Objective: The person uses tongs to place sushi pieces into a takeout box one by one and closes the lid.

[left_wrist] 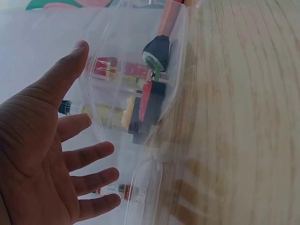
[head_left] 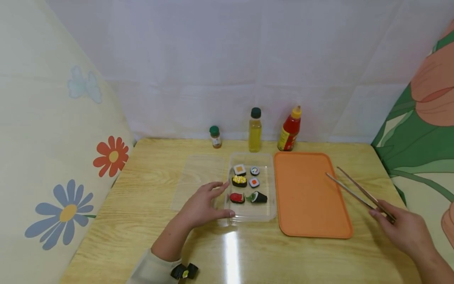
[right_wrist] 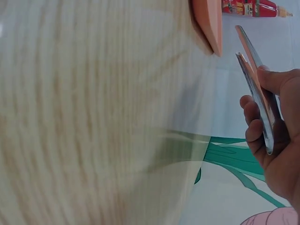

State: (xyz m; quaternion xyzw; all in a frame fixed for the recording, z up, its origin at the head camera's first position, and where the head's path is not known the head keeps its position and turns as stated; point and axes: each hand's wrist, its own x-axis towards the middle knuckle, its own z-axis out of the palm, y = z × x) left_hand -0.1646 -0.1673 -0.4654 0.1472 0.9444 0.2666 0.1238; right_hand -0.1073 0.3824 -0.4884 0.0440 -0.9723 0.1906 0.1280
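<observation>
A clear plastic container (head_left: pixel 271 213) holds several sushi pieces: a yellow-topped one (head_left: pixel 239 181), a red-topped one (head_left: pixel 237 198), a dark cone-shaped hand roll (head_left: pixel 259 197) and small rolls. My left hand (head_left: pixel 205 207) reaches over the container's left side, fingers spread and thumb extended; whether it touches the wall I cannot tell. In the left wrist view, that hand (left_wrist: pixel 51 145) holds nothing. My right hand (head_left: pixel 404 228) grips metal tongs (head_left: pixel 358 193), their tips apart over the right edge of an orange tray (head_left: pixel 312 197). The right wrist view shows the tongs (right_wrist: pixel 255 89) between thumb and curled fingers.
A clear lid (head_left: pixel 198 173) lies left of the container. Along the back stand a green-capped spice jar (head_left: pixel 215 137), an oil bottle (head_left: pixel 255 131) and a red sauce bottle (head_left: pixel 289 130). A small dark item (head_left: pixel 184 271) appears beside the left cuff.
</observation>
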